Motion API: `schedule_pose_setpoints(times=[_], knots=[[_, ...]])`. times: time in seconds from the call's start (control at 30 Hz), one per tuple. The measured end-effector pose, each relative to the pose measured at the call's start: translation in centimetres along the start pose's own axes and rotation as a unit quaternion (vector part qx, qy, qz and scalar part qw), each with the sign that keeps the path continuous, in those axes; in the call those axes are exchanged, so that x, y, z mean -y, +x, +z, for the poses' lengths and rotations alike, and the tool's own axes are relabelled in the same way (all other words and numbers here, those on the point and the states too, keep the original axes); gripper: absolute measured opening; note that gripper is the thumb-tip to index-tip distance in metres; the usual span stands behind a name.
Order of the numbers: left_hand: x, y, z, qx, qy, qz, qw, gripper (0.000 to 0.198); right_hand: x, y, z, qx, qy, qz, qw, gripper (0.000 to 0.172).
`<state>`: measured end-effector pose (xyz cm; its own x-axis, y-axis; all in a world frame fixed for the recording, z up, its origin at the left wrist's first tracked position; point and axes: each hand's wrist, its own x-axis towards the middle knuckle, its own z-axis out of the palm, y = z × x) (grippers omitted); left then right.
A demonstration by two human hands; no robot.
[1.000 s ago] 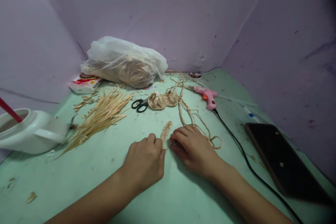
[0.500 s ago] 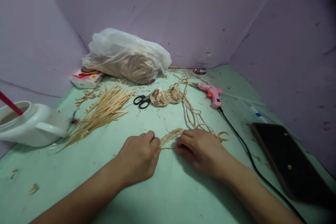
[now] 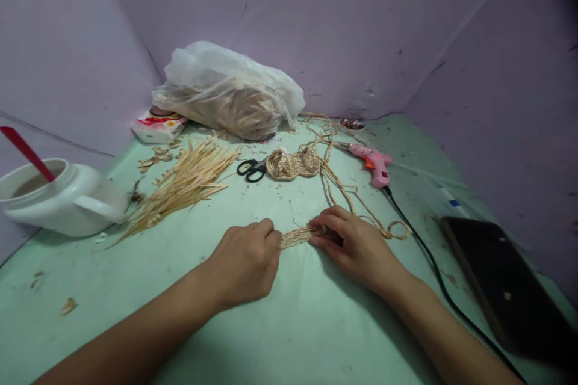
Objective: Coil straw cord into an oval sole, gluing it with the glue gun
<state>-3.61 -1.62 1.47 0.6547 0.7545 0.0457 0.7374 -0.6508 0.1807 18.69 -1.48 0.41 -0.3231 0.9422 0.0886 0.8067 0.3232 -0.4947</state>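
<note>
A narrow strip of straw-coloured braided cord [image 3: 295,237] stretches between my hands, low over the green tabletop. My left hand [image 3: 248,261] is closed around its left end, and the fingers hide that end. At the other end, the thumb and fingers of my right hand [image 3: 354,243] pinch the strip. Loose twisted cord [image 3: 338,183] trails behind my right hand toward the back. Beyond the hands lies a coiled, sewn cord piece [image 3: 293,163] with a small white bit on top. Black-handled scissors [image 3: 253,171] touch its left side.
Dry straw strips [image 3: 189,177] lie at left, beside a white mug-like pot [image 3: 85,204] with a red stick. A plastic bag [image 3: 235,96] and a small box [image 3: 158,129] stand behind. On the right are a pink glue gun [image 3: 374,163], its black cord, and a phone [image 3: 501,289].
My right hand has shifted its grip onto the strip's right end. The strip now lies straighter between both hands, and the separate strand below it no longer shows. The view has shifted slightly.
</note>
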Motion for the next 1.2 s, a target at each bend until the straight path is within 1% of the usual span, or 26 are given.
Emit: schedule_pose_setpoints(times=[0.07, 0.27, 0.5, 0.57, 0.67, 0.7, 0.73, 0.8, 0.87, 0.9, 0.97, 1.03, 1.13, 1.2], knots=[[0.0, 0.0, 0.0, -0.001, -0.013, -0.009, 1.0, 0.027, -0.1, 0.0, 0.1, -0.004, 0.006, -0.002, 1.0, 0.013], [0.1, 0.2, 0.1, -0.007, -0.035, -0.044, 0.998, 0.025, 0.0, -0.1, 0.3, -0.009, 0.001, 0.005, 1.0, 0.014], [0.1, 0.2, 0.6, -0.04, -0.044, -0.061, 0.996, 0.025, 0.5, 0.0, 0.2, -0.007, -0.021, 0.009, 1.0, 0.014], [0.1, 0.3, 0.7, -0.049, -0.041, -0.065, 0.996, 0.024, 0.6, -0.1, 0.2, -0.009, -0.033, 0.011, 0.999, 0.017], [0.0, 0.4, 0.8, -0.059, -0.038, -0.068, 0.995, 0.025, 1.0, -0.3, -0.2, -0.014, -0.072, 0.028, 0.997, 0.029], [0.0, 0.4, 0.9, -0.062, -0.037, -0.069, 0.995, 0.025, 1.2, -0.4, -0.4, -0.015, -0.086, 0.042, 0.995, 0.03], [0.0, 0.4, 1.0, -0.065, -0.037, -0.07, 0.995, 0.025, 1.4, -0.6, -0.7, -0.012, -0.098, 0.057, 0.994, 0.026], [0.0, 0.5, 1.1, -0.071, -0.038, -0.071, 0.994, 0.025, 1.8, -0.8, -1.3, 0.013, -0.116, 0.075, 0.99, 0.015], [0.0, 0.4, 1.1, -0.076, -0.037, -0.071, 0.994, 0.025, 2.2, -0.9, -1.9, 0.055, -0.129, 0.071, 0.988, 0.005], [-0.1, 0.4, 1.1, -0.078, -0.034, -0.071, 0.994, 0.025, 2.3, -0.9, -2.2, 0.08, -0.132, 0.065, 0.986, 0.005], [-0.2, 0.4, 1.2, -0.081, -0.026, -0.074, 0.994, 0.024, 2.5, -1.0, -2.7, 0.118, -0.129, 0.06, 0.983, 0.009], [-0.3, 0.4, 1.2, -0.084, -0.017, -0.079, 0.993, 0.023, 2.5, -0.9, -3.0, 0.133, -0.126, 0.066, 0.981, 0.012], [-0.3, 0.4, 1.3, -0.089, -0.014, -0.082, 0.993, 0.023, 2.2, -0.9, -2.8, 0.121, -0.135, 0.078, 0.98, 0.013], [-0.3, 0.4, 1.4, -0.092, -0.018, -0.081, 0.992, 0.022, 1.8, -0.8, -2.2, 0.077, -0.128, 0.088, 0.985, 0.012]])
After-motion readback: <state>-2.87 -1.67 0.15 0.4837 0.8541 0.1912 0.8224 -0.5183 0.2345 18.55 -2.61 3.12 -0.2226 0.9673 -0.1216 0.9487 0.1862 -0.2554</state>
